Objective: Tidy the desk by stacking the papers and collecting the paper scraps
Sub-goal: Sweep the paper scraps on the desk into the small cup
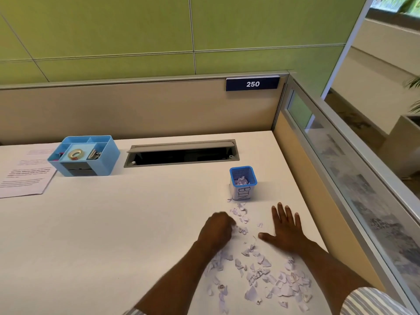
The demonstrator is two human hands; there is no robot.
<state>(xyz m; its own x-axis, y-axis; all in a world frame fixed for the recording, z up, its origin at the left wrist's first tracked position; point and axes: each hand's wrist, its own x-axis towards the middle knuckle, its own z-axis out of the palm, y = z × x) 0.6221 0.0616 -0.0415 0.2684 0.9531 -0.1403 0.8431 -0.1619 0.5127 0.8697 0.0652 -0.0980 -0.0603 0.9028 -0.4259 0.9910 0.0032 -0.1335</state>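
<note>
Paper scraps (261,276) lie scattered near the right front edge of the desk (113,223). Right hand (287,230) lies flat, palm down, fingers straight and spread. Left hand (217,230) is curled, knuckles up, at the scraps; blur hides any grasp. Blue bin (243,183) stands just beyond, holding scraps.

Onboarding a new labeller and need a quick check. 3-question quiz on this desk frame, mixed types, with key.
1. True or false: the mesh bin already holds some scraps.
2. The right hand is: A) lying flat on the desk; B) gripping the mesh bin; C) lifted clear of the desk.
3. Fill in: the printed papers lie on the desk's far ____ side.

Key: 1 true; 2 A; 3 left.
</note>
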